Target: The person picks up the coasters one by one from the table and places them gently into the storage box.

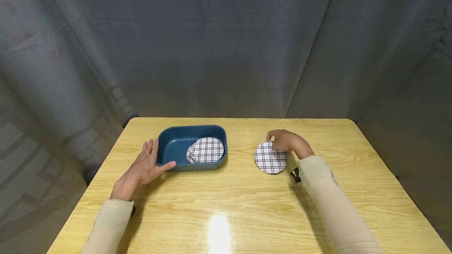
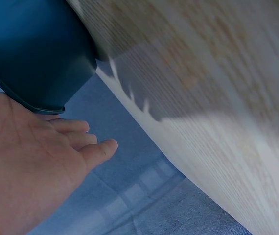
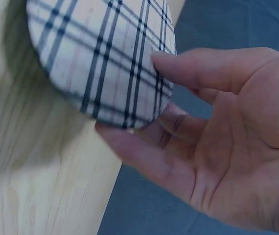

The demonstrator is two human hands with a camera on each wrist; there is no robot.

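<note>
A dark blue oval tub (image 1: 176, 140) stands left of centre on the wooden table (image 1: 226, 199), with a round plaid coaster (image 1: 206, 150) leaning inside it at the right. My left hand (image 1: 150, 160) lies flat beside the tub, fingers straight, thumb against its front left corner; the left wrist view shows the tub (image 2: 36, 54) just beyond my fingers (image 2: 88, 149). A second plaid coaster (image 1: 270, 160) lies to the right. My right hand (image 1: 279, 144) pinches its far edge. In the right wrist view my thumb (image 3: 203, 68) is over the coaster (image 3: 100, 63) and my fingers (image 3: 139, 152) under its raised rim.
A grey curtain (image 1: 226, 42) hangs close behind and around the table. The table's back edge runs just beyond the tub and my right hand. Bare wood stretches across the front half, with a glare spot (image 1: 219, 230) near the front edge.
</note>
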